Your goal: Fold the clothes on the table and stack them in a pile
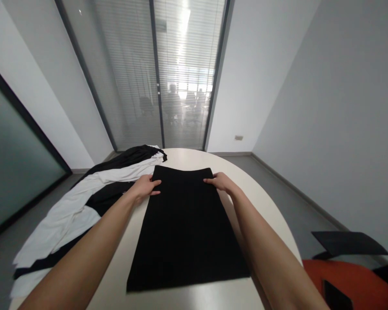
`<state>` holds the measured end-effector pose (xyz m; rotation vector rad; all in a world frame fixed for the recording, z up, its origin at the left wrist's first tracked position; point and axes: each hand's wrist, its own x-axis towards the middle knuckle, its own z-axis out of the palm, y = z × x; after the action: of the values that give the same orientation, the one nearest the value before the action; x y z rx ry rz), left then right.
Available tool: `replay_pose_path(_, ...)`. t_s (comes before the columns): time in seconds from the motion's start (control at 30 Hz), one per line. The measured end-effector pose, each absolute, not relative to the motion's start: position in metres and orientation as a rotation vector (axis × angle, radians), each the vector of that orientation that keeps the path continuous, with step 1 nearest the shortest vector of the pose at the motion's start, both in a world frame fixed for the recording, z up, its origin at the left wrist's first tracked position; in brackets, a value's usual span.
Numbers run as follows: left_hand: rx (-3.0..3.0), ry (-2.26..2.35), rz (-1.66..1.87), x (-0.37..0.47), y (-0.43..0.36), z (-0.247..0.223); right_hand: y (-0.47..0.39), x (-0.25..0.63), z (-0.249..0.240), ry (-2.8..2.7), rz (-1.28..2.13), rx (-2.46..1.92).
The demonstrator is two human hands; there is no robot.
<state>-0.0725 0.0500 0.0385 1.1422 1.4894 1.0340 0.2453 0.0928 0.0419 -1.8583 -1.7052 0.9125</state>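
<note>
A black skirt (187, 228) lies flat on the pale table, its narrower waist edge at the far end and its wide hem towards me. At the waist's left corner, my left hand (145, 187) pinches the side edge, thumb on top and some fingers beside or under the cloth. My right hand (222, 181) grips the opposite corner in much the same way, its fingertips partly hidden beneath the fabric. Between the hands the waist edge dips slightly.
Black and white clothes (74, 202) are heaped along the left side of the round-edged table (261, 189). An orange chair (349, 280) with a black part stands at the lower right, with a dark flat object on it. Glass panels with blinds (184, 86) rise beyond.
</note>
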Motion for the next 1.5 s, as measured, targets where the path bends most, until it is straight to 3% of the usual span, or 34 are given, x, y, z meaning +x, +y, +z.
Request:
replay_pose_path(0.23,1.188,1.1,1.377,-0.056,0.045,0.065,0.088,0.245,0.074,-1.474,0.917,-1.417)
replay_pose_path(0.43,1.387,0.788,1.85,-0.046,0.031,0.1,0.07,0.243,0.12,-1.408,0.663,-0.977)
replay_pose_path(0.53,1.383,0.652,1.925,-0.046,0.018,0.123,0.054,0.244,0.146,-1.447,0.529,-0.829)
replay_pose_path(0.67,1.449,0.576,1.776,-0.057,0.004,0.137,0.032,0.248,0.17,-1.603,0.527,-0.771)
replay_pose_path(0.77,1.453,0.681,1.587,-0.068,0.0,0.137,0.022,0.251,0.174,-1.688,0.716,-0.797)
replay_pose_path(1.03,1.45,1.024,1.044,-0.078,-0.007,0.136,0.021,0.264,0.158,-1.994,1.183,-1.008)
replay_pose_path(1.23,1.702,0.982,0.5,-0.091,-0.019,0.127,0.018,0.267,0.148,-2.27,1.541,-1.174)
replay_pose_path(1.5,1.619,0.8,0.02,-0.097,-0.044,0.103,-0.008,0.259,0.124,-2.387,2.002,-0.949)
